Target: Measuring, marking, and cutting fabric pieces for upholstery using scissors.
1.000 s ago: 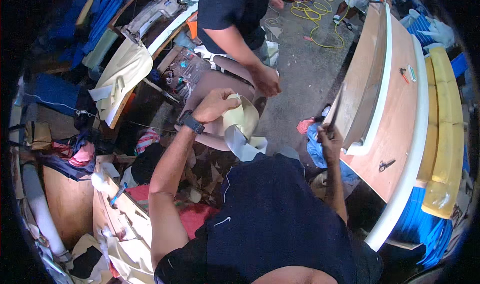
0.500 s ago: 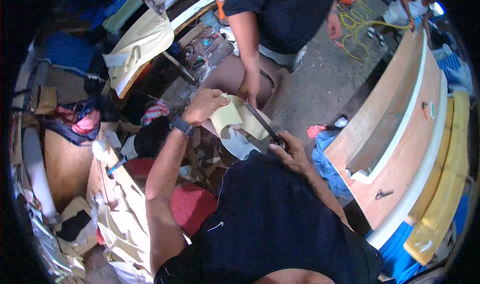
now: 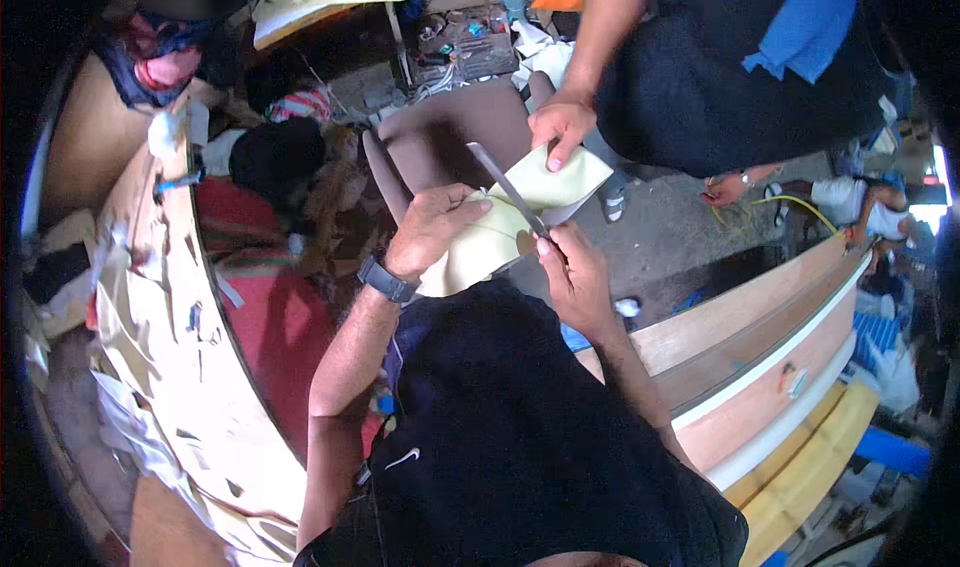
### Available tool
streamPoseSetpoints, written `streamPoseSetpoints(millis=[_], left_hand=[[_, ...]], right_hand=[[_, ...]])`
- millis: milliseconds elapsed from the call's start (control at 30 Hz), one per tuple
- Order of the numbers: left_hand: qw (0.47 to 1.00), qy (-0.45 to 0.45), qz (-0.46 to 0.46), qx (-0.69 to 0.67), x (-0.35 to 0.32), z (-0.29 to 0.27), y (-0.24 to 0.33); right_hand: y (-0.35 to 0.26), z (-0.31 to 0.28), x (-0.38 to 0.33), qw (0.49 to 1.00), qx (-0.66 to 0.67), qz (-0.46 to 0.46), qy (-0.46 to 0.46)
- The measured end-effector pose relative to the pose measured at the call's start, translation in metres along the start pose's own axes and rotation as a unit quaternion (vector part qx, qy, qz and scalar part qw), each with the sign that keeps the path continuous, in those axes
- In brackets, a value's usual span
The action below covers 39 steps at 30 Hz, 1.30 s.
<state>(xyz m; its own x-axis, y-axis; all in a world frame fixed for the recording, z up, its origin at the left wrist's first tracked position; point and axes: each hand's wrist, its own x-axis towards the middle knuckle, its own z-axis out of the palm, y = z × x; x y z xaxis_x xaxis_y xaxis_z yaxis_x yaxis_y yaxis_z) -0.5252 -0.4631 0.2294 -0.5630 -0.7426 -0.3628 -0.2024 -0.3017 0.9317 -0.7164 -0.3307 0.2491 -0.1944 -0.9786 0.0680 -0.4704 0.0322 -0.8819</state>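
Note:
A pale yellow flexible sheet (image 3: 470,257) hangs stretched in front of me. My left hand (image 3: 437,229), with a dark watch on the wrist, pinches it at the left edge. In my right hand (image 3: 577,275) is a knife (image 3: 508,191) with a long narrow blade, which points up and left across the sheet. A co-worker's hand (image 3: 562,132) grips the sheet's far right part, thumb on top. Whether the blade has parted the sheet along its whole width I cannot tell.
Behind the sheet stands a brown upholstered seat (image 3: 450,132). To the left lies a long panel (image 3: 150,297) with cream cloth, beside a red cushion (image 3: 260,317). A long wooden frame (image 3: 750,397) with white edging fills the right. Another person is at its far end.
My view has turned, and the surroundings sit differently in it. The co-worker's hand now holds the sheet out to the right, and the knife blade lies across its middle.

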Motion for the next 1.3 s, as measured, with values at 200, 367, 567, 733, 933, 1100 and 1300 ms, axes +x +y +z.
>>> streamPoseSetpoints(millis=[200, 367, 567, 733, 933, 1100, 1300], left_hand=[[0.993, 0.051, 0.02, -0.108, -0.006, 0.027, 0.005], [0.979, 0.068, 0.047, -0.188, -0.004, 0.036, -0.003], [0.976, 0.074, 0.089, -0.187, -0.002, 0.041, -0.017], [0.979, 0.062, 0.082, -0.174, -0.008, 0.04, -0.007], [0.981, 0.062, 0.078, -0.168, -0.009, 0.039, -0.01], [0.986, 0.055, 0.069, -0.14, -0.013, 0.034, -0.006], [0.985, 0.053, 0.075, -0.144, -0.016, 0.035, -0.009]], right_hand=[[-0.007, -0.026, 0.039, 0.993, -0.091, -0.045, -0.068], [-0.018, -0.037, 0.062, 0.973, -0.139, -0.105, -0.152], [-0.028, -0.034, 0.074, 0.955, -0.164, -0.185, -0.162], [-0.031, -0.034, 0.083, 0.965, -0.11, -0.046, -0.233], [-0.024, -0.036, 0.086, 0.937, -0.204, -0.246, -0.139], [-0.041, -0.031, 0.078, 0.916, -0.3, -0.208, -0.169], [-0.035, -0.027, 0.083, 0.885, -0.35, -0.243, -0.187]])
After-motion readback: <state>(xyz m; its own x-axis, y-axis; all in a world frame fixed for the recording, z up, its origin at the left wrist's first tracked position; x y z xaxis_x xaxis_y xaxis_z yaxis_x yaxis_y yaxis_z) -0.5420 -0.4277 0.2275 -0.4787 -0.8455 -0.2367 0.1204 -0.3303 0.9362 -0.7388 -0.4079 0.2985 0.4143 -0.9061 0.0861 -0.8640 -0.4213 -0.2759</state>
